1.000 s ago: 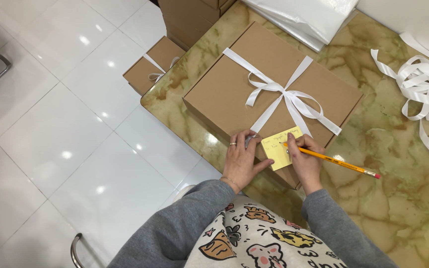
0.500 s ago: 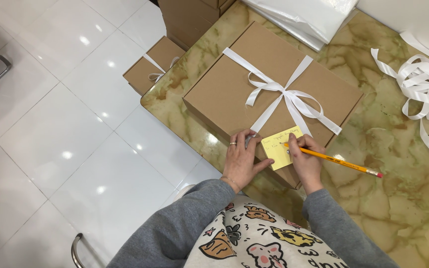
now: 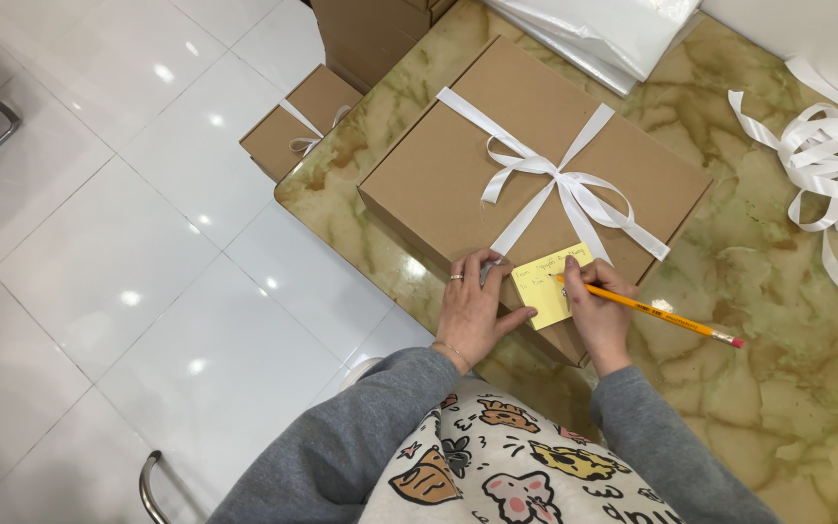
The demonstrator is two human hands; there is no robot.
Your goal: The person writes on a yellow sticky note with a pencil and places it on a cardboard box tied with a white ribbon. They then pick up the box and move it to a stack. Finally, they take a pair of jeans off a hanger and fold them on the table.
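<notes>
Two hands work mid-frame: left hand [image 3: 472,311] fingers pressed flat steadying the note [image 3: 547,286], right hand [image 3: 596,315] pinching the pencil [image 3: 657,315], whose hard push could tear it.

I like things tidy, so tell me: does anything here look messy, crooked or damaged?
Only the loose white ribbon, lying in a tangled heap at the marble table's far right. The ribboned cardboard box looks intact, its bow tied. The yellow sticky note lies flat under the left hand, while the right hand holds a pencil.
</notes>
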